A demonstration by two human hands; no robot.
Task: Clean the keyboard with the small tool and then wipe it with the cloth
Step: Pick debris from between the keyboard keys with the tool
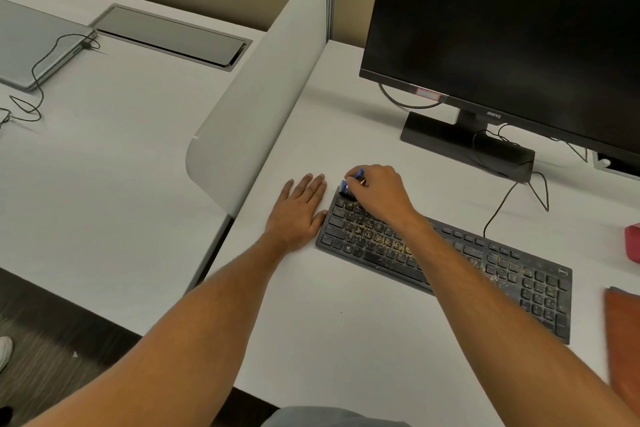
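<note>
Your right hand (pixel 379 192) sits over the far left corner of the keyboard (pixel 446 260), its fingers curled and pinching the small blue tool (pixel 350 181). The tool pokes out at the 9 o'clock side of your fingertips, one blue end showing above the knuckles and the other down by the keyboard's top-left corner. Whether its tip actually touches the keys is hard to tell, since your fingers cover that spot.

Your left hand (pixel 300 211) lies flat on the white desk (pixel 346 340), palm down, fingers straight and close together with the thumb spread toward the keyboard. The thumb is right at the keyboard's left edge, at about 9 o'clock from it.

The keyboard is black, angled so that its left end is farther from you than its right, and it is flecked with yellowish crumbs, thickest across the letter keys under your right wrist and near the number pad. Its cable runs off toward 12 o'clock, to the monitor (pixel 512 28) standing dark at the back of the desk.

At 3 o'clock from the keyboard, at the picture's right edge, an orange-brown cloth (pixel 621 333) lies on the desk, blurred and partly cut off. Above it a red object (pixel 633 241) peeks in. Beyond the white divider (pixel 259 107), at 10 o'clock, a closed laptop (pixel 34 45) rests on the neighbouring desk.
</note>
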